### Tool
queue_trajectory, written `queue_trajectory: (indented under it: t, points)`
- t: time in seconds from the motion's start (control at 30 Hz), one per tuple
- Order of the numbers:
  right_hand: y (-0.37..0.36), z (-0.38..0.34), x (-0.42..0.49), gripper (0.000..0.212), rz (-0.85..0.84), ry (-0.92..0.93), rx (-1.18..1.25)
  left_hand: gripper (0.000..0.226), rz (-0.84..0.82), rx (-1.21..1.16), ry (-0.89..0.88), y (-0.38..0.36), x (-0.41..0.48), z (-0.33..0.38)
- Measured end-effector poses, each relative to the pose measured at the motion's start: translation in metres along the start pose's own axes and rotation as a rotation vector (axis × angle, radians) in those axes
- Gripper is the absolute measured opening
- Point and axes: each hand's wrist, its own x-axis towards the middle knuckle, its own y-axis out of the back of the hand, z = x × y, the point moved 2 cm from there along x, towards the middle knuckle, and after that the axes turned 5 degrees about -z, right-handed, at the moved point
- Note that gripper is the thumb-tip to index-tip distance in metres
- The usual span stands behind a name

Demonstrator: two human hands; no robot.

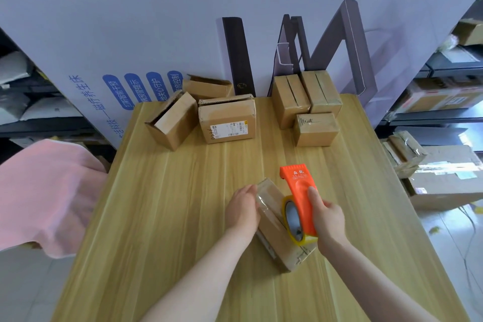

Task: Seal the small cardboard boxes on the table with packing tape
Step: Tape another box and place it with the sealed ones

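Your L hand (241,208) steadies the box (277,230) on the counter (167,204), R hand (328,219) grips the orange tape dispenser (299,191) on top.

Label (228,129) print on far box (224,110) illegible
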Motion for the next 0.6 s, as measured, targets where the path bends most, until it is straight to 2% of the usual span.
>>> queue_trajectory:
  t: [0.1, 0.23, 0.4, 0.53, 0.6]
  points:
    - [0.005, 0.002, 0.004, 0.05, 0.015, -0.051, 0.052, 0.049, -0.117, 0.148, -0.008, 0.011, 0.012, 0.007]
    - [0.01, 0.002, 0.004, 0.05, 0.021, -0.039, 0.042, 0.053, -0.329, 0.259, 0.041, 0.019, 0.029, 0.014]
    - [0.0, 0.002, -0.002, 0.055, 0.002, 0.018, -0.002, 0.037, -0.563, 0.376, -0.008, 0.032, 0.05, 0.022]
    - [-0.006, 0.003, -0.006, 0.045, -0.006, 0.055, -0.004, 0.063, -0.677, 0.444, -0.074, 0.04, 0.06, 0.027]
    - [-0.005, 0.002, -0.007, 0.043, -0.012, 0.066, 0.0, 0.065, -0.713, 0.461, -0.071, 0.041, 0.064, 0.03]
